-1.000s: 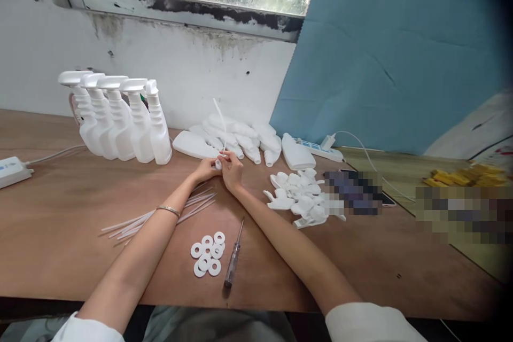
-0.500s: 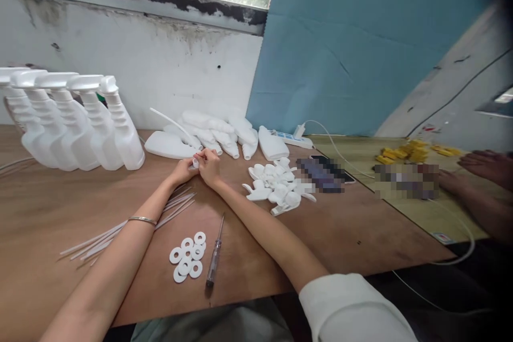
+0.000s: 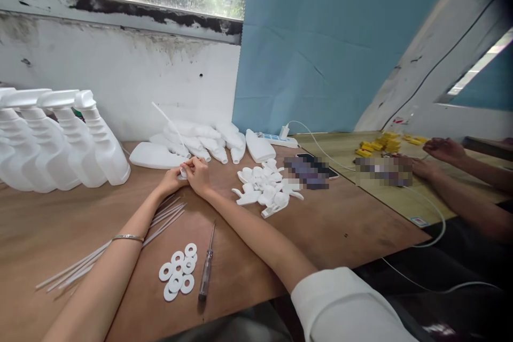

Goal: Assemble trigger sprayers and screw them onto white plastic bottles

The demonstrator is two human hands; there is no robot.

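My left hand (image 3: 170, 181) and my right hand (image 3: 197, 175) meet at the middle of the table, fingers closed around a small white plastic sprayer part (image 3: 183, 172). A thin white tube (image 3: 168, 124) slants up and left from my fingertips; where it joins the part is hidden. Just behind my hands lie white plastic bottles (image 3: 155, 155). Loose thin white tubes (image 3: 164, 219) lie beneath my left forearm. Between my forearms are several flat white washers (image 3: 188, 282) and a screwdriver (image 3: 206, 271) with a clear handle. Right of my right hand is a heap of white sprayer pieces (image 3: 262, 184).
Several upright white spray bottles (image 3: 105, 144) stand at the left. A power strip (image 3: 276, 140) with a plugged-in charger and a phone (image 3: 320, 165) lie at the back right. Farther right, another person's hands (image 3: 443, 150) are near yellow pieces (image 3: 379, 144).
The view has shifted, moving the scene left and slightly down. My hands stay together on the white part, and the tube stands a little steeper. The other person's hand has shifted.
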